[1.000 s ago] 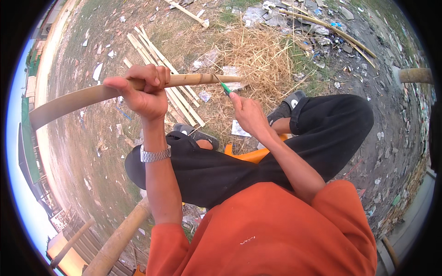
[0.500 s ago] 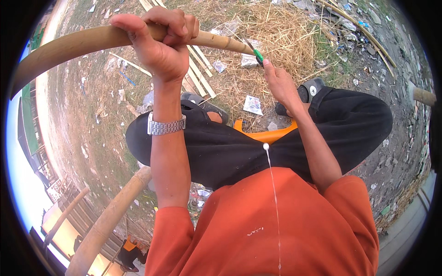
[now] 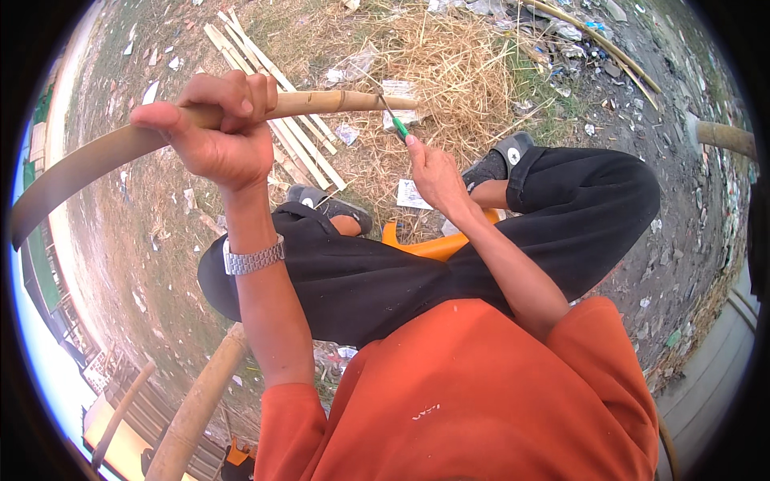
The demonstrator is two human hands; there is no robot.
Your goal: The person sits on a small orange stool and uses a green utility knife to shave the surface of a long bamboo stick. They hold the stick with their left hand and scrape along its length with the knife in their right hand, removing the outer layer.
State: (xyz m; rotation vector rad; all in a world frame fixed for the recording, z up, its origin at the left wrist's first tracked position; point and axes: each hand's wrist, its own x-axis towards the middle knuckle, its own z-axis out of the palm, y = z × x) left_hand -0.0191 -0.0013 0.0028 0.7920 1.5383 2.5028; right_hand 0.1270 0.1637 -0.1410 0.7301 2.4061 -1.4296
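My left hand point(image 3: 220, 120) is wrapped around a long bamboo pole point(image 3: 317, 103), with the thumb laid along it toward the left. From the left edge the pole runs over to a tapered end above the straw. In my right hand point(image 3: 439, 176) is a slim blade with a green handle point(image 3: 400, 126). This thin metal blade crosses the pole a little short of its far end. Whether it cuts into the bamboo or only rests on it, I cannot tell.
Split bamboo strips point(image 3: 281, 120) lie on the ground beyond my left hand. A pile of straw point(image 3: 449, 64) spreads under the pole's end. An orange plastic seat point(image 3: 433, 247) shows between my legs. Thick bamboo posts point(image 3: 200, 401) stand at lower left and right point(image 3: 726, 140).
The view has shifted, so both hands and the pole appear farther left. The blade now lies across the pole short of its end, where before it was near the tip.
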